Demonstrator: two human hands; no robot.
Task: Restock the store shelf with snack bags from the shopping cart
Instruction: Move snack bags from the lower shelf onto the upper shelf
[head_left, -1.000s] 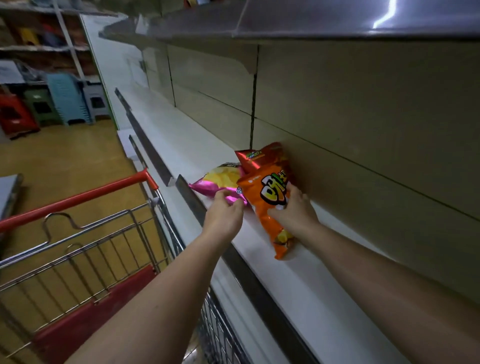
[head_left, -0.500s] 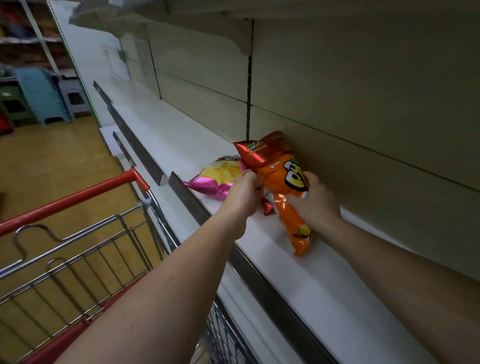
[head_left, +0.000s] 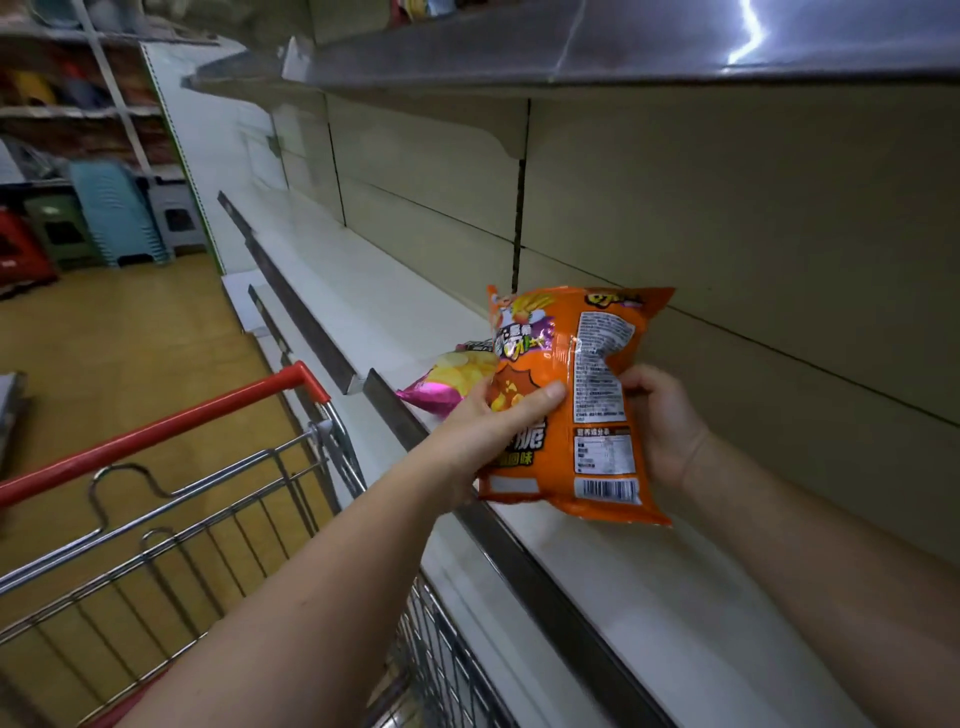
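Above the white store shelf (head_left: 597, 561), both hands hold an orange snack bag (head_left: 576, 395) upright, its printed back and barcode facing the camera. Left hand (head_left: 498, 431) grips the bag's left edge, thumb pressed across the front, fingers hidden behind. Right hand (head_left: 660, 415) curls around the right edge, fingertips wrapped over the bag. Behind it, a pink and yellow chip bag (head_left: 447, 382) lies flat on the shelf. Lower left stands a wire shopping cart (head_left: 208, 519) with a red handle.

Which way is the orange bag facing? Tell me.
Back side out: the orange bag shows its barcode and nutrition panel, held upright by both hands.
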